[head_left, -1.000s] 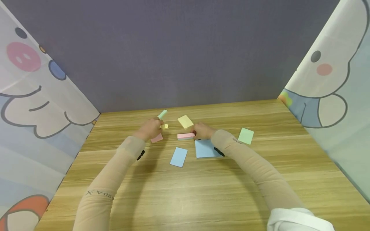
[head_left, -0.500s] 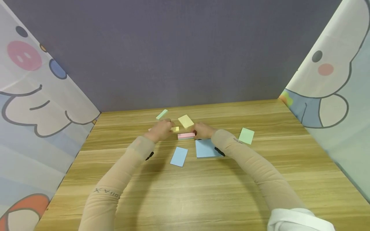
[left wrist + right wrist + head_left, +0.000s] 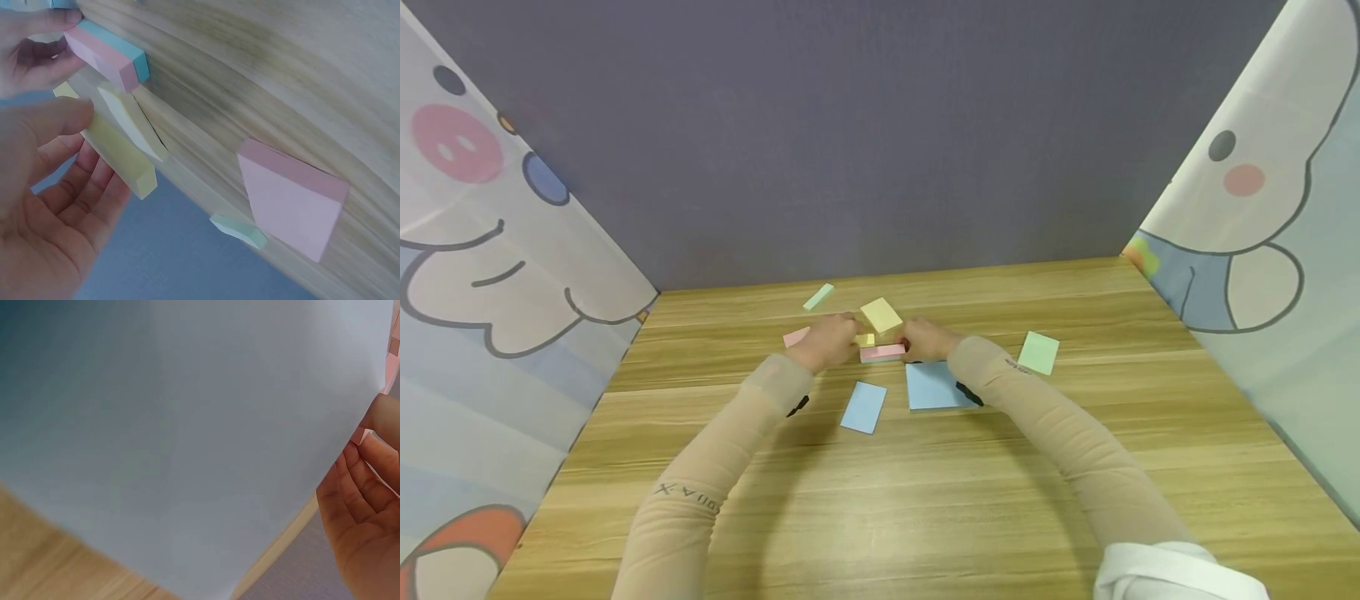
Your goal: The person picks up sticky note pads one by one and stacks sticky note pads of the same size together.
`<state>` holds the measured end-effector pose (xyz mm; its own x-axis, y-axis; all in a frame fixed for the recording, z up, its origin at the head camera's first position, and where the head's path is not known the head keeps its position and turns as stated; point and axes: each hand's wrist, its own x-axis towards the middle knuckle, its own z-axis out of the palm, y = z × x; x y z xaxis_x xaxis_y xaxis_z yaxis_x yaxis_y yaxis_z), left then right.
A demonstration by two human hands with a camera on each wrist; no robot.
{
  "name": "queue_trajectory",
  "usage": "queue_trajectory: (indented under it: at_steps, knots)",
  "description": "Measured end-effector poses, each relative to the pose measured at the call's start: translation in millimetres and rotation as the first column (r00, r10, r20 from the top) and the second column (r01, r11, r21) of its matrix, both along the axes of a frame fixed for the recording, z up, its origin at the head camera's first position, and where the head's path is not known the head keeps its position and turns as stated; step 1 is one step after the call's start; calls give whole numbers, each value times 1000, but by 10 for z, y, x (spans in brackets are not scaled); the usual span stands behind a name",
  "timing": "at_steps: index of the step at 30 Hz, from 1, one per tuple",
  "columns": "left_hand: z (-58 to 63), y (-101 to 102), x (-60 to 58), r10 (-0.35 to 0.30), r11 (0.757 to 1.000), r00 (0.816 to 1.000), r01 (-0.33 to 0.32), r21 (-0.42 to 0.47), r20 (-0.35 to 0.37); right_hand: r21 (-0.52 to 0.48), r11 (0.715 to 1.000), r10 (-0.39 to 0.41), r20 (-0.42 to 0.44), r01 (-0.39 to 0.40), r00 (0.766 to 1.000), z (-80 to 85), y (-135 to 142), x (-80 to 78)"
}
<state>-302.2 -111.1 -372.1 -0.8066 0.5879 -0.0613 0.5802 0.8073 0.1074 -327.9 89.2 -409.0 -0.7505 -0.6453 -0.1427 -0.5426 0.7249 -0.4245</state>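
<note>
The left hand (image 3: 835,340) has moved rightward with the yellow bar (image 3: 867,340), now just beside the pink-and-blue bar (image 3: 882,352); more of the pink pad (image 3: 796,337) shows than half a second ago.

A dark grey-purple wall (image 3: 880,142) rises behind a wood-grained counter (image 3: 880,517). A left panel (image 3: 452,317) and a right panel (image 3: 1330,292) flank it, pale and printed with cartoon animals in thick grey outlines. Beige sleeves (image 3: 1067,429) cover the forearms, wrinkled and close-fitting, with a white cuff (image 3: 1172,571) at lower right.

The big blue pad (image 3: 934,387) is flat and smooth, partly hidden under the right forearm. The small blue pad (image 3: 863,407), a plain rectangle, lies to its left. The green pad (image 3: 1038,353) lies well off to the right. The yellow pad (image 3: 882,315) lies behind the two bars, thick and square-edged. The narrow green bar (image 3: 818,297) lies near the counter's back edge.

The left hand is nearly closed, pinching the yellow bar between thumb and fingers. The right hand (image 3: 927,340) pinches the right end of the pink-and-blue bar. In the left wrist view, a gap separates the two bars.
</note>
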Motion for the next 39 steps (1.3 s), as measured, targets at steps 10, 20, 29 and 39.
queue_trajectory:
  at_steps: [10,20,29,39]
  knots:
    - [-28,159,-1,-5,1000,1000,5,-6,18,-8,1000,-10,14,10,1000,1,1,-2]
    - [-43,280,40,-29,999,1000,29,-31,10,-16,1000,-11,3,11,1000,-1,8,13]
    - [-108,334,22,-26,999,1000,26,-37,-1,-27,1000,-11,17,12,1000,7,-1,17]
    - [-108,403,22,-15,999,1000,16,-41,14,-13,1000,-17,30,17,999,11,8,14]
